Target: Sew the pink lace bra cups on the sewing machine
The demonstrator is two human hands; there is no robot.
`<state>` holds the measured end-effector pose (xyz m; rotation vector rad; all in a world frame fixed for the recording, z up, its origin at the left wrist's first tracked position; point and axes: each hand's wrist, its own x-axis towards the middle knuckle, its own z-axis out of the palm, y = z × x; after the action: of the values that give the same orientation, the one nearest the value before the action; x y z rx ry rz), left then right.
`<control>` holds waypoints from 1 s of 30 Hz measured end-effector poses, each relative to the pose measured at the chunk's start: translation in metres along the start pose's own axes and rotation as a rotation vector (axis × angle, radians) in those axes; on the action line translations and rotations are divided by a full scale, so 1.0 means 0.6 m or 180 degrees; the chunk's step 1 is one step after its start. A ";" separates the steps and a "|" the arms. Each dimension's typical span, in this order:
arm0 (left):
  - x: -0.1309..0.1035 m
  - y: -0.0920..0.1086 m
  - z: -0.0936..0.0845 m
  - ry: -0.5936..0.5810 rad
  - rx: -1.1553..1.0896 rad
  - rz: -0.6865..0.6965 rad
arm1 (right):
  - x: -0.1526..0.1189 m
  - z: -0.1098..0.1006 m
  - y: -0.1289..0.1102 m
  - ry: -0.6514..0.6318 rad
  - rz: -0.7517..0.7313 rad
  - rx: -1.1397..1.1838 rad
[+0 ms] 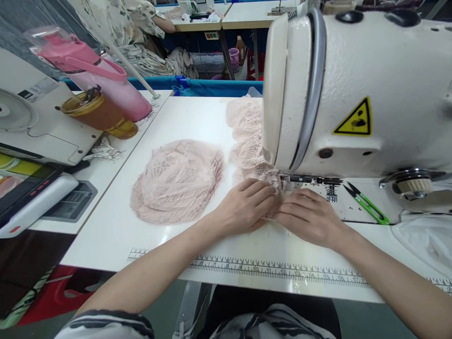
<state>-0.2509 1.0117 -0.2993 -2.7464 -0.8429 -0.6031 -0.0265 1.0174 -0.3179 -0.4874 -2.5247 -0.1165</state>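
Pale pink lace fabric (249, 146) runs from the back of the table toward me, along the left of the sewing machine (353, 84), and its near end lies under the presser foot. My left hand (250, 205) rests on this lace just left of the needle area, fingers bent together over it. Close against it, my right hand (310, 216) holds the lace edge in front of the foot, fingers pressed together. The fingertips of both hands nearly meet, and the lace between them is mostly covered. Left of my hands lies a round pile of pink lace pieces (176, 181).
Green thread snips (367, 205) lie on the machine bed at right. A printed ruler (261, 269) follows the table's front edge. At left stand a pink bottle (102, 77), a brown cup (100, 115) and another machine (38, 113). White fabric (427, 240) sits at far right; a co-worker's sleeve (141, 19) shows behind.
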 end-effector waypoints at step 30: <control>-0.010 -0.023 0.009 -0.0828 -0.0292 -0.0106 | 0.023 0.006 -0.009 0.0466 -0.0076 0.0012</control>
<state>-0.2618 1.0216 -0.3055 -2.9432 -0.9386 -0.2995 -0.0408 1.0174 -0.3134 -0.4312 -2.3874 -0.1510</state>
